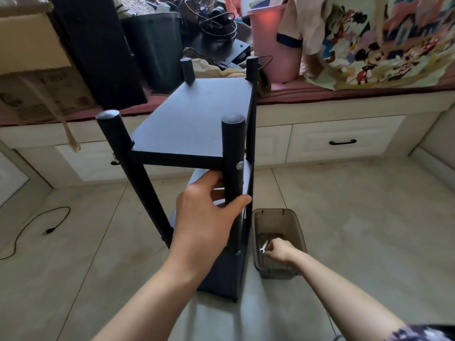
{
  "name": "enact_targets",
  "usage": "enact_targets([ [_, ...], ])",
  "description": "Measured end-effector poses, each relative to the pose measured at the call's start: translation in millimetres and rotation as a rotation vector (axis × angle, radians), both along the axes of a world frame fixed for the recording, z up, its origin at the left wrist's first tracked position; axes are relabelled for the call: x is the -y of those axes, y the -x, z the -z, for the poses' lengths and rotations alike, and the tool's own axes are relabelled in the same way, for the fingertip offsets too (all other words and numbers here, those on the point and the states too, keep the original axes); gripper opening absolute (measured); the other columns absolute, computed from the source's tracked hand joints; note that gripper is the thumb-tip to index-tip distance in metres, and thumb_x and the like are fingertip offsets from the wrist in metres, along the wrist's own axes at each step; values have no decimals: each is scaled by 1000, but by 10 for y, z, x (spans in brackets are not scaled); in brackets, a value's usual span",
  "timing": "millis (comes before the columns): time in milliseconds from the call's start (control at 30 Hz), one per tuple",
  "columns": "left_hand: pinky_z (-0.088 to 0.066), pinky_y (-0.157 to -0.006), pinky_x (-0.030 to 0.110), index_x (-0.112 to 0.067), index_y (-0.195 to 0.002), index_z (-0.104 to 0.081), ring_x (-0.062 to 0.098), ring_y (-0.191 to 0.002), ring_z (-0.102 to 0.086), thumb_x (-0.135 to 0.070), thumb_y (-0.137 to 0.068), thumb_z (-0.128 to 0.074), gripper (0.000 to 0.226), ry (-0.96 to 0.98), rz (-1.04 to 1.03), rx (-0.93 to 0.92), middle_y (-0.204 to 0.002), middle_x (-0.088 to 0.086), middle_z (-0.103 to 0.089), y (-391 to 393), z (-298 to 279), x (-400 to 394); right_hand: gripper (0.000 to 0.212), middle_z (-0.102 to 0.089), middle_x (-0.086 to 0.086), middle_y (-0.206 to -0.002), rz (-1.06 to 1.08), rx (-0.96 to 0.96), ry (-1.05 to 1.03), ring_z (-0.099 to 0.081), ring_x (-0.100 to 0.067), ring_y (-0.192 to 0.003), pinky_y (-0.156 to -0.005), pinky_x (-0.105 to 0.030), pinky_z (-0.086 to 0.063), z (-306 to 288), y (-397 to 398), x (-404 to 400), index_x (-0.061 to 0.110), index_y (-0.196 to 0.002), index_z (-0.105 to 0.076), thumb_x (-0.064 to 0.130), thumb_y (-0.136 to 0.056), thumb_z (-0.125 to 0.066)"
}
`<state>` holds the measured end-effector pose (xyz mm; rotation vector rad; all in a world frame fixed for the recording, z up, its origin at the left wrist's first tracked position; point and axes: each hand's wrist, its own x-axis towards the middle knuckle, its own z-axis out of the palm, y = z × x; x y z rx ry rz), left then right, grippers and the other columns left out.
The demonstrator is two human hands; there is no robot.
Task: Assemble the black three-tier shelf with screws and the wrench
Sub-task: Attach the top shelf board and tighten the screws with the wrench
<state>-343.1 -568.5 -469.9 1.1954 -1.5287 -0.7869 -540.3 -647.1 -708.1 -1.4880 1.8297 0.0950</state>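
The black three-tier shelf point(197, 119) stands upright on the tiled floor in the middle of the view, its four round posts rising above the top board. A silver screw head point(239, 165) shows on the near right post just below the top board. My left hand point(209, 212) grips that near right post point(232, 143) under the top board. To the right, my right hand point(279, 249) reaches down into a translucent brown bin point(299, 225) and pinches a small silver wrench point(264, 246). The lower boards are partly hidden behind my left arm.
A low cream cabinet point(342, 141) with drawers runs along the back, its ledge crowded with a pink bucket point(273, 45), black boxes, cables and a cartoon-print cloth. A black cable point(37, 225) lies on the floor at the left.
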Motion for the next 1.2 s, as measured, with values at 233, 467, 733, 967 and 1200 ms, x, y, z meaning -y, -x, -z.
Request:
enact_targets([
  [233, -48, -69, 4, -41, -82, -67, -3, -90, -67, -17, -83, -81, 27, -18, 16, -13, -86, -24, -71, 51, 22, 5, 36, -63, -18, -122, -117, -67, -23, -62, -32, -111, -76, -29, -40, 334, 17, -280, 8, -114, -62, 39, -96, -57],
  [467, -48, -67, 4, -38, -83, -65, -3, -89, -66, -17, -85, -79, 25, -41, 38, -21, -85, -21, -71, 122, 1, -4, 24, -60, -17, -118, -280, -137, -47, -61, -33, -105, -74, -29, -39, 262, 0, -634, 12, -107, -61, 25, -88, -56],
  [733, -47, -66, 3, -36, -84, -64, -5, -89, -64, -18, -86, -79, 23, -59, 42, -7, -87, -23, -70, 165, -13, -18, 24, -66, -12, -95, -377, -59, -164, -66, -21, -92, -71, -25, -46, 262, 13, -868, 12, -97, -70, 28, -79, -67],
  [967, -52, -77, 8, -33, -91, -65, -1, -91, -67, -15, -87, -77, 22, -74, 90, 15, -88, -18, -71, 121, 44, -31, 27, -58, -9, -90, -317, -61, -34, -58, -19, -84, -71, -27, -44, 377, 31, -642, 22, -65, -46, 11, -88, -55],
  [1200, -56, -87, 27, -37, -96, -59, 3, -97, -68, -15, -85, -78, 31, -145, 37, 122, -92, -21, -69, 161, 329, -85, 19, -61, -6, -111, -269, -4, -5, -61, -27, -102, -86, -33, -49, 707, 92, -419, 20, -107, -60, 20, -88, -59],
])
